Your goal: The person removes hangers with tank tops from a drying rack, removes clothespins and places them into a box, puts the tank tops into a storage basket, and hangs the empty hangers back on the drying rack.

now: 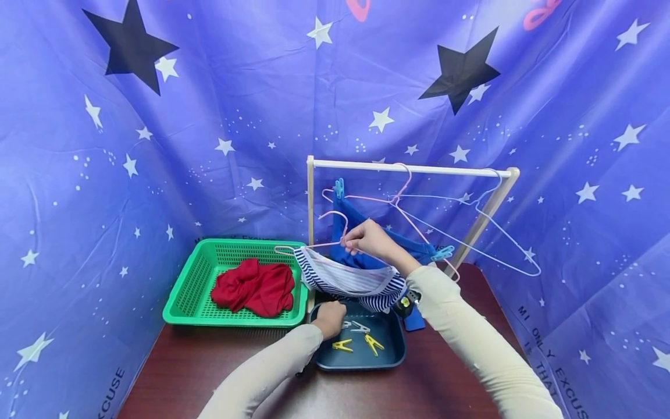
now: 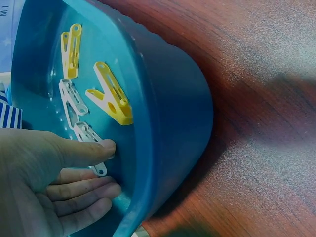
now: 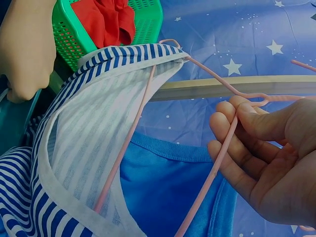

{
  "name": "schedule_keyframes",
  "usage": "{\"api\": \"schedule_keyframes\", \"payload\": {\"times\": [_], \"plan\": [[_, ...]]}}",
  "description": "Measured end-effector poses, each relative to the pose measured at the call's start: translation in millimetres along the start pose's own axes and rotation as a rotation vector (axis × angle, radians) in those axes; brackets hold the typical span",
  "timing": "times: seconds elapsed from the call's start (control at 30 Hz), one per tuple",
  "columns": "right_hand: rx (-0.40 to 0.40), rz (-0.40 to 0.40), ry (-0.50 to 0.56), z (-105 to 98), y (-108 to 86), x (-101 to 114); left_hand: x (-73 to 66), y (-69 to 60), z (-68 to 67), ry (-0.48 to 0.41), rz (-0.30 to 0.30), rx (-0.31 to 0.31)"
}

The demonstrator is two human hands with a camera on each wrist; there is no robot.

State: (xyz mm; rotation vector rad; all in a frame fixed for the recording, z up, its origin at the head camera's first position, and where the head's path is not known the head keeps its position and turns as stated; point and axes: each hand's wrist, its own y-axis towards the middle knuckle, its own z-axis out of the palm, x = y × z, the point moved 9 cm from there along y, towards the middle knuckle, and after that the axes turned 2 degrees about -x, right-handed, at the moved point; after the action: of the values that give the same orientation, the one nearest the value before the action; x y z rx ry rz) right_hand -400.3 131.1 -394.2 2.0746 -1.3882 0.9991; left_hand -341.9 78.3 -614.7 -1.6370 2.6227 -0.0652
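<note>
My right hand (image 1: 371,241) pinches a pink hanger (image 3: 198,197) just below its hook, between thumb and fingers. A blue-and-white striped garment (image 1: 335,274) hangs on that hanger, its pale inside showing in the right wrist view. Down inside the dark blue tray (image 1: 361,368), my left hand (image 1: 330,320) has thumb and fingers around a white clothespin (image 2: 88,132). The thumb partly covers that clothespin. Another white clothespin (image 1: 360,327) and two yellow ones, one of them this yellow clothespin (image 2: 112,96), lie beside it.
Behind the hands stands a rack (image 1: 361,166) with a wooden post. From it hang a pink hanger (image 1: 403,174) with blue clothing (image 1: 345,212) clipped by blue clothespins (image 1: 442,253), and a bare white hanger (image 1: 502,224). A green basket (image 1: 183,291) holds red cloth (image 1: 256,288) at left.
</note>
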Motion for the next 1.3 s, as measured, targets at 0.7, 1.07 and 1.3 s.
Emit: {"api": "schedule_keyframes", "payload": {"times": [0.7, 1.07, 1.3], "plan": [[0.001, -0.013, -0.008, -0.7, -2.9, 2.4, 10.9, -5.5, -10.9, -0.054, -0.043, 0.02], [0.005, -0.009, 0.005, 1.0, -4.8, -0.5, 22.6, -16.8, -78.6, -0.25, 0.059, -0.174], [0.012, -0.033, 0.043, 0.6, -6.2, -0.5, 44.2, -26.4, -128.9, -0.486, 0.183, -0.215]]}}
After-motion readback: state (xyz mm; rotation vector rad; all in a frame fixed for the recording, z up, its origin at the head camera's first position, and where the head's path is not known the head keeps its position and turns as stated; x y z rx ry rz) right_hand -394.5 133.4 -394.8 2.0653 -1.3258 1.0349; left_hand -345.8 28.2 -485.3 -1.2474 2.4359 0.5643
